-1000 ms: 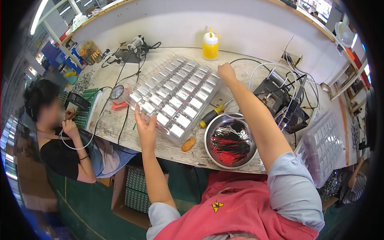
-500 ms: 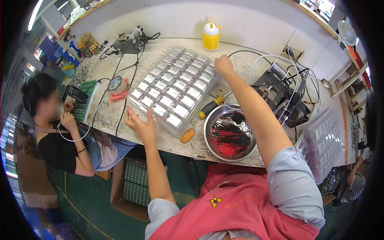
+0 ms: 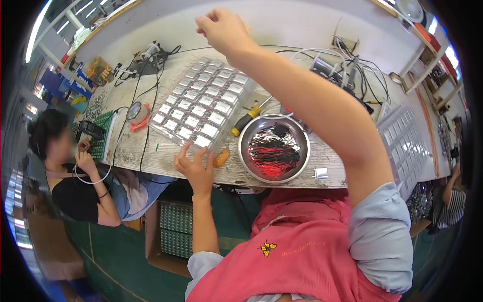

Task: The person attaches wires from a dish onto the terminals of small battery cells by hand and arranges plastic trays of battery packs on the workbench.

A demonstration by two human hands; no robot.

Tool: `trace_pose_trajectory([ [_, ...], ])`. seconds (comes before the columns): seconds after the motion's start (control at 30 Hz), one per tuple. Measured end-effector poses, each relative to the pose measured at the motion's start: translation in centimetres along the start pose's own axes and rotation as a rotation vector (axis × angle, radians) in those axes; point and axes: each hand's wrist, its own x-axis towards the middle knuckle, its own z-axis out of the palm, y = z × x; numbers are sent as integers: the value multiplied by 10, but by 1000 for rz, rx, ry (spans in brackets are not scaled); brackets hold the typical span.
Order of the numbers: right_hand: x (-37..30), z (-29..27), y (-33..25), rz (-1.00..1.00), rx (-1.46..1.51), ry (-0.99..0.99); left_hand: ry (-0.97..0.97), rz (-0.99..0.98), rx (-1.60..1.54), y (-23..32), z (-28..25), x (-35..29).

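Observation:
A clear plastic tray [image 3: 229, 118] holds rows of silver-white rectangular pieces with thin wires. My left hand [image 3: 195, 170] is at its near edge, fingers bent and spread apart, the fingertips at the rim and nothing visibly held. High over the far side of the tray is my right hand [image 3: 224, 31], its fingers curled together; whatever they may hold is hidden. A steel bowl [image 3: 243, 160] full of red and black wires [image 3: 275, 151] stands right of the tray. Between them lie a yellow-and-black screwdriver [image 3: 246, 121] and an orange-brown lump [image 3: 221, 158].
One silver-white piece [image 3: 320, 173] lies near the table's front edge. Stacked clear trays [image 3: 402, 143] stand at the right, cabled equipment [image 3: 327, 68] behind the bowl. A solder-like reel [image 3: 135, 111] and black cables lie left. A co-worker [image 3: 65, 171] sits at the left.
My right hand has risen from the tray's far right corner and swung left. My left hand has moved to the tray's near edge. The raised arm now hides most of the yellow bottle.

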Motion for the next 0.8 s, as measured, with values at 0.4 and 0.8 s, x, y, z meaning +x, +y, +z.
trace_pose_trajectory([
  [0.4, -197, -251, -66, -116, -146, -379, 169, 163, -303, 109, -65, -10],
  [0.8, -337, -357, -13, 375, 91, -543, -577, 365, -1232, 316, -62, -39],
])
